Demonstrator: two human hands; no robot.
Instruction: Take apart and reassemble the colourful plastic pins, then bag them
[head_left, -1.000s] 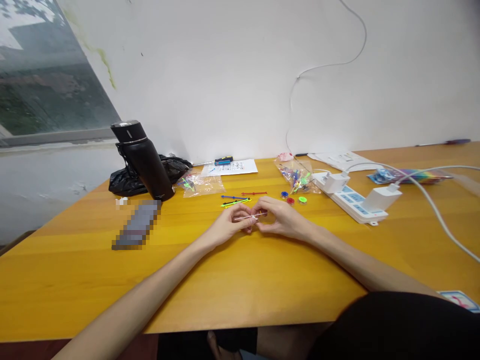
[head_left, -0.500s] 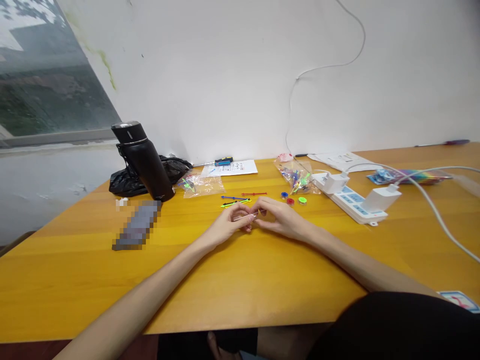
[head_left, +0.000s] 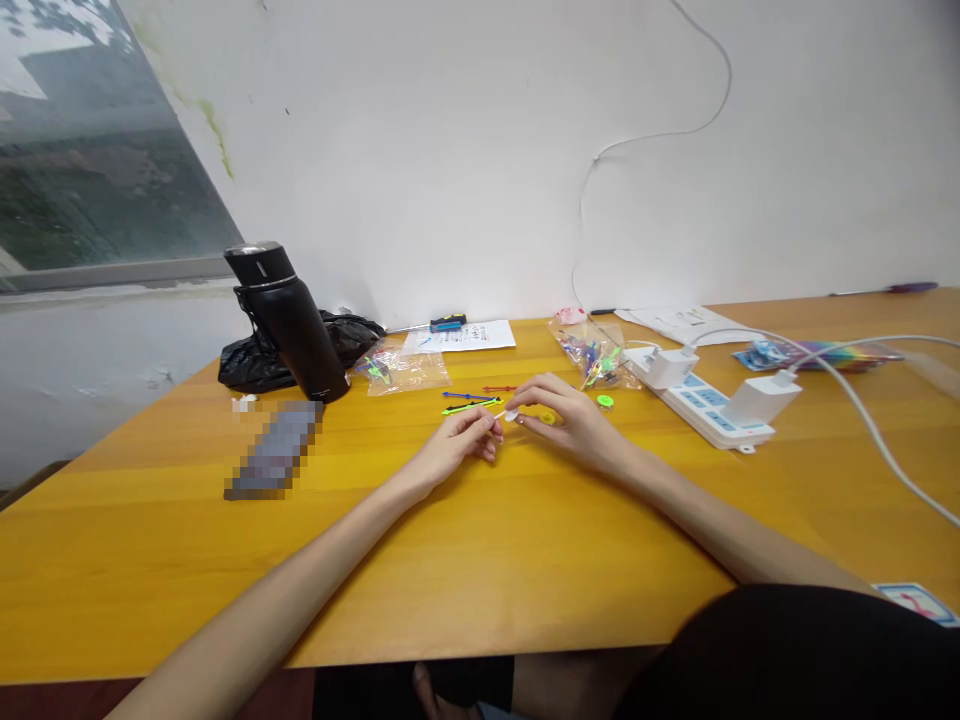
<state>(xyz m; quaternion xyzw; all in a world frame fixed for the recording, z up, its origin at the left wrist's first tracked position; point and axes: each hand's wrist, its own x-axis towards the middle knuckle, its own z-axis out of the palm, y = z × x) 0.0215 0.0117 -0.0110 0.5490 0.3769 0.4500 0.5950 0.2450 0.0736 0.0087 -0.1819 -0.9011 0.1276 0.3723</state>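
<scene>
My left hand (head_left: 461, 440) is closed, pinching a thin white stick (head_left: 499, 414) between thumb and fingers. At the stick's right end is a small white disc (head_left: 511, 416). The thumb and fingertips of my right hand (head_left: 566, 420) close on the disc's right edge. A small yellow round piece (head_left: 548, 418) shows between the fingers of my right hand, apparently on the table. Just beyond the hands lie thin pointed sticks: a blue one (head_left: 466, 396), a yellow-green one (head_left: 472, 406) and a partly covered red one (head_left: 498, 388). A green disc (head_left: 604, 402) lies to the right.
Clear bags of small coloured parts (head_left: 598, 362) lie at the back. On the left stand a black bottle (head_left: 289, 330) and a blurred dark flat object (head_left: 276, 450). A power strip (head_left: 709, 410) with white chargers and cables occupies the right. A screwdriver (head_left: 448, 323) rests on paper.
My hands have drawn slightly apart, showing the white stick and disc between them. My right hand has shifted up and right, now covering the blue and red discs. The yellow piece has come into view.
</scene>
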